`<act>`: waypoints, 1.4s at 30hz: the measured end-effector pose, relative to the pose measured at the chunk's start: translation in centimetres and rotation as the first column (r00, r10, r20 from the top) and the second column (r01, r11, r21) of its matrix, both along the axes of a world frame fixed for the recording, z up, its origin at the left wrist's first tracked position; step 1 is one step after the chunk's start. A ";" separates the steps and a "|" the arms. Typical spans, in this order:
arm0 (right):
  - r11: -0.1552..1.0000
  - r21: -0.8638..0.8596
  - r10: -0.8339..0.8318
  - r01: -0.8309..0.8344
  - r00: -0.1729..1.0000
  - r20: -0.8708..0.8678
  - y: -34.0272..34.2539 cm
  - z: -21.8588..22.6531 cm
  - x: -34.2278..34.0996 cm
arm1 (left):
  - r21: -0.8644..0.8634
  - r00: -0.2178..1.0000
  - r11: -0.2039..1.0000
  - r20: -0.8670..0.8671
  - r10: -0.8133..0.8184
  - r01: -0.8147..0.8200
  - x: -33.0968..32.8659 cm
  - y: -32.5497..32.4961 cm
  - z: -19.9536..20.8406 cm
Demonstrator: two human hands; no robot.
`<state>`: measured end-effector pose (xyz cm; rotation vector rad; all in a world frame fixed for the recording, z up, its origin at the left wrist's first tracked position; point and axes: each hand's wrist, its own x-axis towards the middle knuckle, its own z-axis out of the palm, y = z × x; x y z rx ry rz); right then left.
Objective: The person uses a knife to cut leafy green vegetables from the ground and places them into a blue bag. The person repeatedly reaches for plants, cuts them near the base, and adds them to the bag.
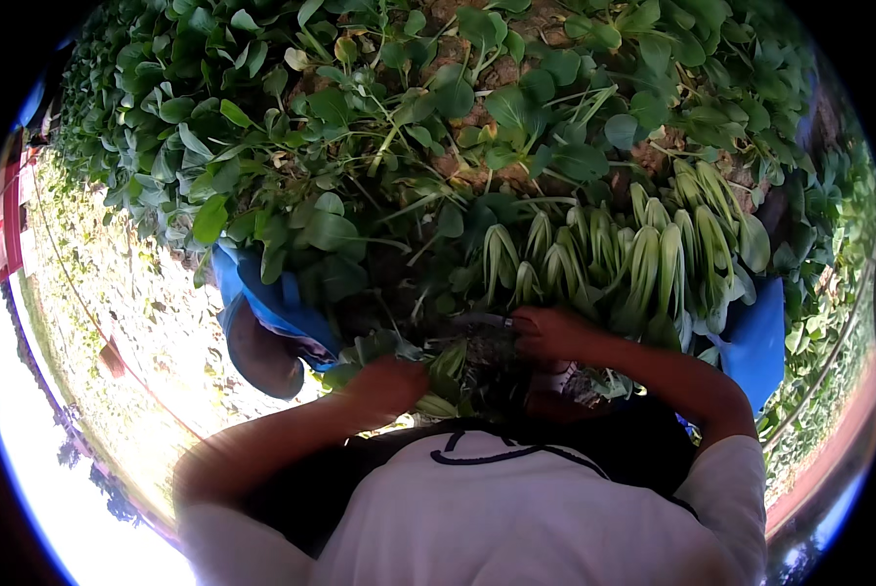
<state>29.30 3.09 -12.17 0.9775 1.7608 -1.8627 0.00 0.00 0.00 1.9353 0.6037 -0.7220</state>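
Observation:
My left hand [389, 387] is closed on a leafy green plant [446, 369], whose pale stalks and leaves show beside the fingers, low in front of my shirt. My right hand [552, 334] grips a curved-bladed knife [481, 319]; its thin grey blade points left, toward the plant. Most of the knife's handle is hidden in the fist. Just beyond my right hand lies a pile of cut leafy greens [643, 256], their pale green stem ends turned up and toward the far side.
Growing leafy greens [335, 230] cover the ground ahead, with brown soil [501, 73] between them. Blue cloth [262, 283] shows beside a brown shoe-like shape [260, 356] at left, and more blue material [755, 342] at right. Bright, sunlit ground [116, 283] lies farther left.

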 end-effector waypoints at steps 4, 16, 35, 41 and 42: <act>0.680 -0.506 -0.620 0.531 0.784 -0.010 1.8 5.0 -5.5 | 0.208 0.987 0.968 0.103 0.123 -0.142 -1.4 1.8 5.3; 0.908 0.324 -0.272 0.267 0.962 -0.032 8.6 9.0 2.4 | -0.195 0.473 0.449 -0.094 0.876 -0.872 5.1 5.6 1.5; 0.868 0.416 -0.091 0.272 0.910 -0.405 6.4 2.4 -13.7 | 0.790 0.962 0.613 -0.176 0.208 0.011 -13.8 -0.2 3.7; 0.703 0.669 -0.119 0.243 0.967 -0.226 7.0 -0.7 -14.4 | 0.868 0.862 0.325 0.200 0.467 -0.377 -17.3 1.0 5.2; 0.725 0.656 -0.135 0.213 0.977 -0.168 7.4 -0.7 -13.4 | 0.831 0.843 0.336 0.259 0.470 -0.443 -17.2 2.6 6.3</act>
